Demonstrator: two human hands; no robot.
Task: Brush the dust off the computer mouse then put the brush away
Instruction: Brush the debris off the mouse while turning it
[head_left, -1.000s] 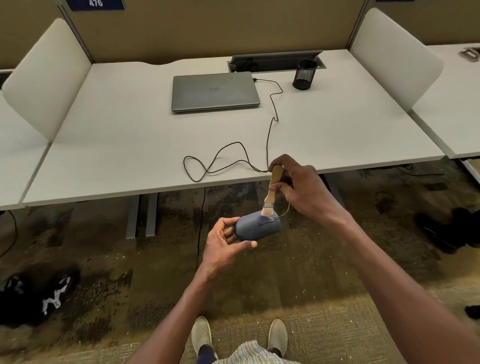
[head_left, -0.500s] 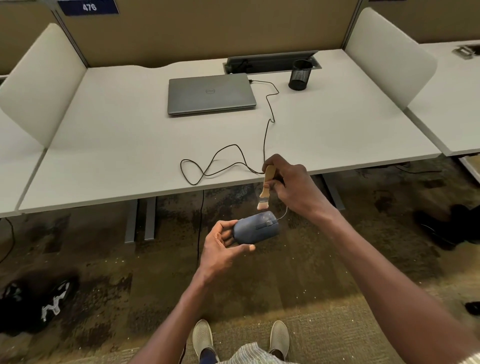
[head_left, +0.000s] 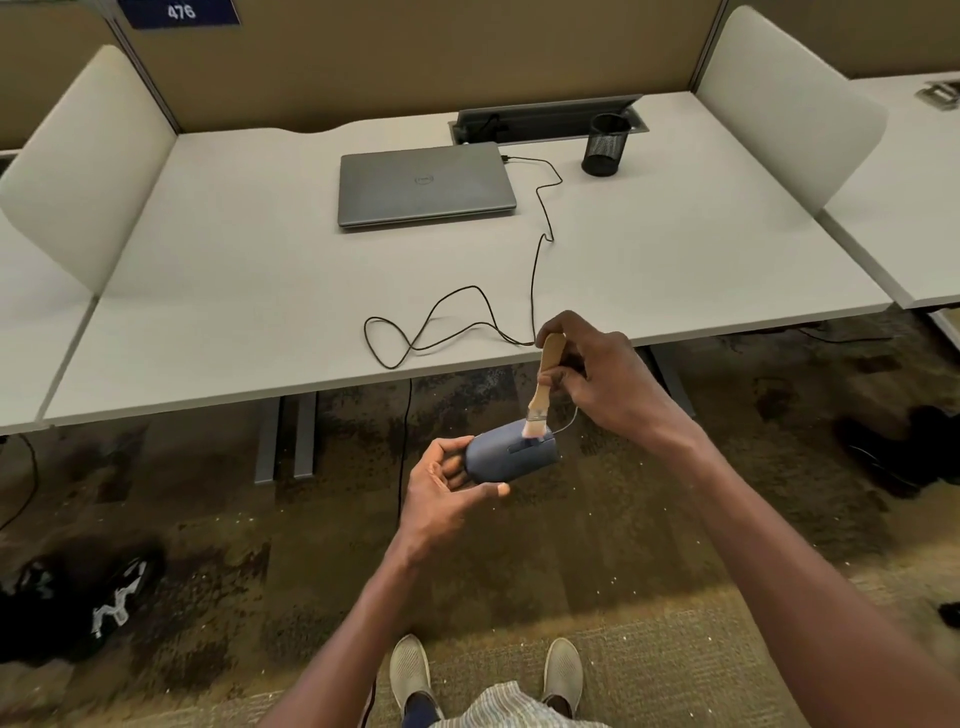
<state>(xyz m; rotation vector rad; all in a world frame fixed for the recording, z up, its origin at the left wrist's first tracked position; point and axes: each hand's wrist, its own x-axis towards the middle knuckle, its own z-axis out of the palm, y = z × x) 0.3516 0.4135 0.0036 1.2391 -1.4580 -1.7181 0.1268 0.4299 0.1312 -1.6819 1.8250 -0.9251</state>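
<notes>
Your left hand (head_left: 447, 488) grips the blue mouse (head_left: 511, 457) by its rear, held in the air in front of the desk (head_left: 260, 291), below its near edge. Your right hand (head_left: 602, 374) pinches the wooden brush (head_left: 543, 384); its bristles seem to touch the mouse's top.

Premises: open-plan office workstation. A pale grey rectangular desk (head_left: 218, 291) is bounded at the rear by a tan fabric partition wall (head_left: 415, 57) bearing a dark blue number plate reading 476 (head_left: 179, 11), and at each side by rounded white divider panels (head_left: 88, 156). A closed grey laptop (head_left: 426, 184), a black mesh pen cup (head_left: 605, 144) and a recessed cable hatch (head_left: 545, 120) sit on the desk. Mottled brown carpet (head_left: 208, 519) covers the floor.
</notes>
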